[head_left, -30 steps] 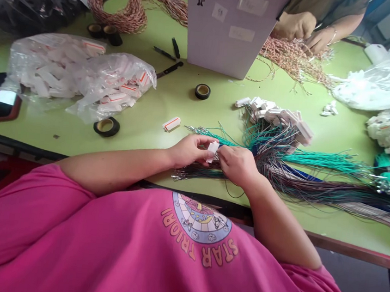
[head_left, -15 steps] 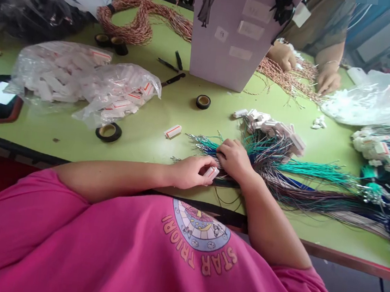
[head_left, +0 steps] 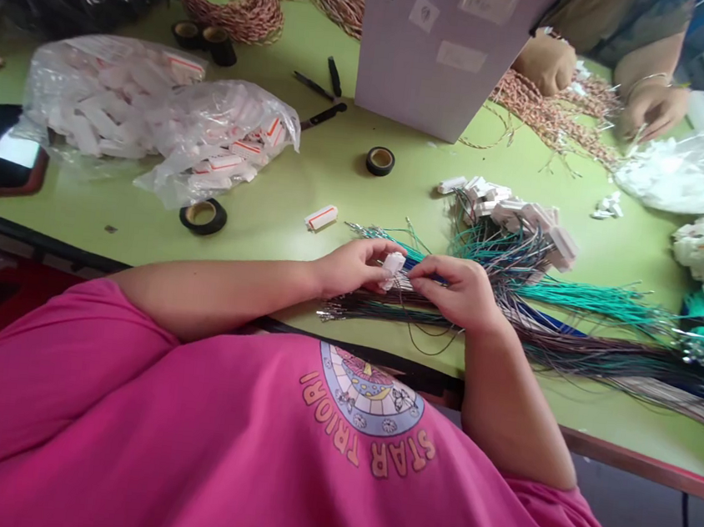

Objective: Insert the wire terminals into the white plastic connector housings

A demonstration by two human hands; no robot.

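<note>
White connector housing (head_left: 393, 264), one piece: held over the green table (head_left: 260, 233), at the centre of the clock, twelve o'clock being the far side.
Left hand (head_left: 351, 270), at nine o'clock: thumb and fingers closed on the housing.
Right hand (head_left: 455, 289), at three o'clock: thumb and forefinger brought close together just beside the housing; whether a wire lies between them cannot be told.
Slack dark wires (head_left: 424, 352), thin: looping down at five o'clock, apparently from the housing.
Teal wires (head_left: 593, 296), bundle: three o'clock, beyond the right hand.
Wired housings (head_left: 520, 217), heap: two o'clock.
Loose housing (head_left: 321, 217), red-striped: ten o'clock, near, lying on the table.
Clear bag (head_left: 171, 123), filled with housings: ten o'clock, well apart.

Hazards, as judged: the slack loop could catch on the right wrist or table edge and tug the housing askew; the small body could twist if the left fingers ease; a neighbouring strand could be picked by mistake, the bundles being dense and much alike.
</note>
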